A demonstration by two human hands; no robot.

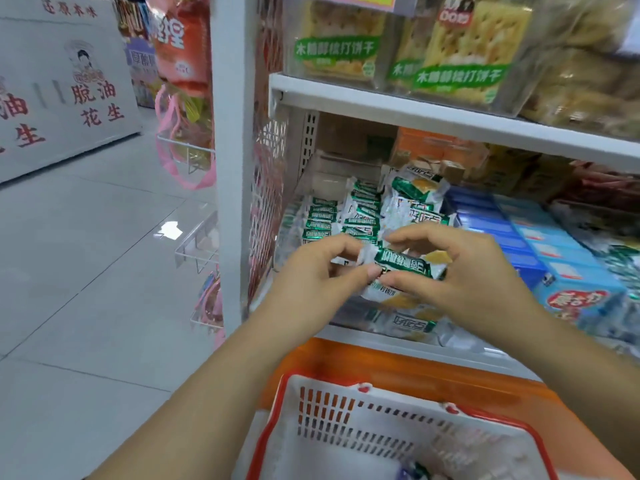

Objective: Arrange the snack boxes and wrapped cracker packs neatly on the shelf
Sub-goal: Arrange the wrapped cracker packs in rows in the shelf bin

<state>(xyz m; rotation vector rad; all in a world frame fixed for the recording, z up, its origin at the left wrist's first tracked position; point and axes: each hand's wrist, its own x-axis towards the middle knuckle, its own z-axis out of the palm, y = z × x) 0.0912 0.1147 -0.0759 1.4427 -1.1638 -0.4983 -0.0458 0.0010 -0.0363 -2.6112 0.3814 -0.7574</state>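
Head view:
- Left hand (322, 275) and right hand (464, 268) are both on one green-and-white foil-wrapped cracker pack (403, 266).
- The pack is held just above the front of the lower white metal shelf (491, 358). It is roughly level, green label toward the camera.
- Left grip: thumb and forefinger pinch the pack's crimped left end.
- Right grip: fingers curl over the right end with the thumb underneath, also pinching it.
- Directly under the held pack is a loose pile of matching wrapped packs (398, 320), lying flat at the shelf front.
- Behind it, on the left part of the shelf, are rows of the same packs standing on edge (346, 216), tight together.
- To the right of those rows is an untidy heap of more packs (415, 195), tilted at mixed angles.
- Further right on the same shelf is a row of blue cardboard snack boxes (540, 244), running front to back and touching each other.
- Orange cardboard boxes (440, 147) sit at the back of the shelf, behind the heap.
- The shelf above carries clear plastic bags of square crackers with green labels (460, 57), standing upright.
- Below the hands is a white slotted plastic basket with a red rim (346, 420), sitting on an orange surface (398, 368) under the shelf lip.
- Something small and green-white sits in the basket bottom. I can't tell what it is.
- Grey tiled floor (86, 271) is on the left.
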